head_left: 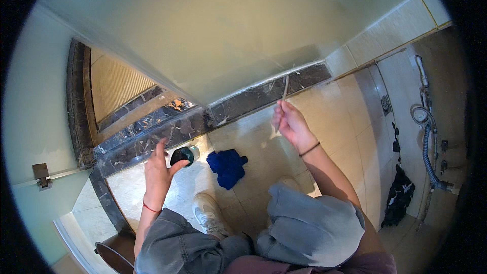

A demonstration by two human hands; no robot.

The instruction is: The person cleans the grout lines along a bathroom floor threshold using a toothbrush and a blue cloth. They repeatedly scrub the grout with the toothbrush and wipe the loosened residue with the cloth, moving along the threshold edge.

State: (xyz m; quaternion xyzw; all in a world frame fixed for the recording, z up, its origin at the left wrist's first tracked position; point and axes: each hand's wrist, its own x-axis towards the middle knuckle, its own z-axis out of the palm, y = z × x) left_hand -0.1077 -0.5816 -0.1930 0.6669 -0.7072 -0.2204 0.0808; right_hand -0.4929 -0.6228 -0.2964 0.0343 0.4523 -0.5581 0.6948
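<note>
In my right hand (290, 125) is a slim light-coloured stick tool (285, 88), perhaps a brush. Its far end meets the top of the dark marble sill (251, 97) at the foot of the glass panel. My left hand (159, 171) hovers with fingers spread beside a small cup (182, 156) that looks dark green inside. The thumb overlaps the cup's near edge in view; contact cannot be made out. Between the two hands, a crumpled dark blue cloth (227, 168) lies on the floor tiles (262, 160).
A frosted glass panel (228, 30) rises beyond the sill. On the left is a metal hinge (42, 177), with a brown bin (118, 251) below it. Along the right wall are a shower hose (428, 156), a floor drain (385, 103) and a black crumpled bag (398, 199).
</note>
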